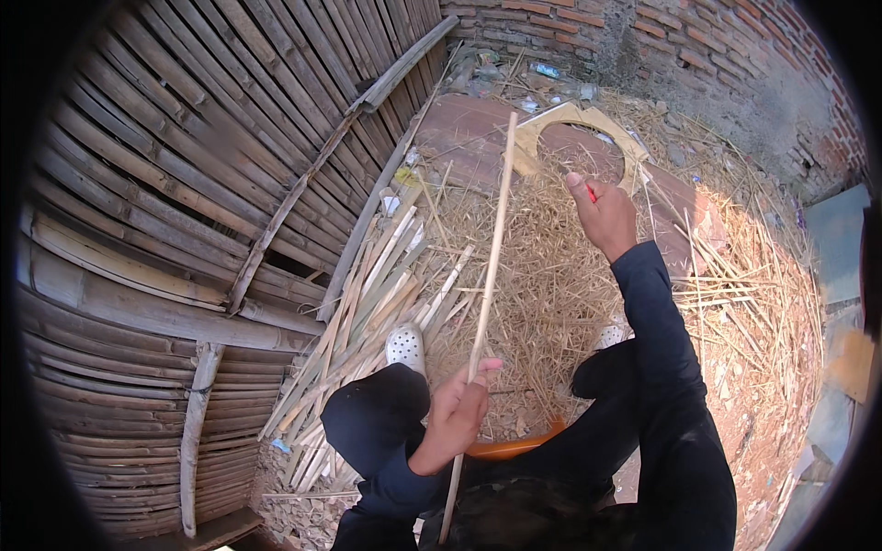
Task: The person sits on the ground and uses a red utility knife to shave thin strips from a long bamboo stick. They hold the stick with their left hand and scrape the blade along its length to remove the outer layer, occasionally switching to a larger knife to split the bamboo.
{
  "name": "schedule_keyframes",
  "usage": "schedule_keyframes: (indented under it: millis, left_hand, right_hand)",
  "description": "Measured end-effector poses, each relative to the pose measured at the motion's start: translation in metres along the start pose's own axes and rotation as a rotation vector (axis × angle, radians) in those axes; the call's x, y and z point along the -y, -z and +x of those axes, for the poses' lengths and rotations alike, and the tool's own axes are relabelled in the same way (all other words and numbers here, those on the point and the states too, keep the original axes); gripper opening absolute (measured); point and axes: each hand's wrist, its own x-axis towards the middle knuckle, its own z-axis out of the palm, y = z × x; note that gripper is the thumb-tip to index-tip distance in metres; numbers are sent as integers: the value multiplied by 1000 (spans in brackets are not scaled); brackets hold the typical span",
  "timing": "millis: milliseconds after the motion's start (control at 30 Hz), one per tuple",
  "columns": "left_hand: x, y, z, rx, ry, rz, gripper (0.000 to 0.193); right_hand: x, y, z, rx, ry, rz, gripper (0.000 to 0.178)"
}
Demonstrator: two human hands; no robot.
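— Above the shavings pile (551, 275), what's in your fingers?
— My left hand (459, 409) grips a bamboo strip (491, 248) — upright. My right hand (602, 216), beyond it, closes on a red-handled knife (591, 193).

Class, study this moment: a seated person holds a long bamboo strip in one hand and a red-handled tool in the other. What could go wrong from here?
1. The left hand grips the bamboo strip bare; its edges may well splinter or cut the palm if it slides.
2. The right hand holds the red-handled tool raised; a slip could bring it toward the left hand or the knees.
3. Shavings and loose strips lie around the white shoe, so footing could be poor on rising.
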Motion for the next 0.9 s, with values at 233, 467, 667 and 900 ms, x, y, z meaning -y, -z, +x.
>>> schedule_keyframes:
  millis: [233, 467, 667, 900]
  left_hand:
    - [-9, 1, 15, -99, -94, -8, 34]
    - [-13, -11, 18, -46, -106, 21, 33]
    - [-5, -17, 11, 12, -35, 4, 35]
    - [4, -9, 15, -52, -103, 148, 33]
  right_hand:
    - [55, -12, -98, 132, 595, 249, 55]
    - [51, -17, -113, 129, 739, 165, 59]
    - [35, -20, -85, 47, 430, 28, 63]
    - [54, -25, -117, 129, 615, 109, 65]
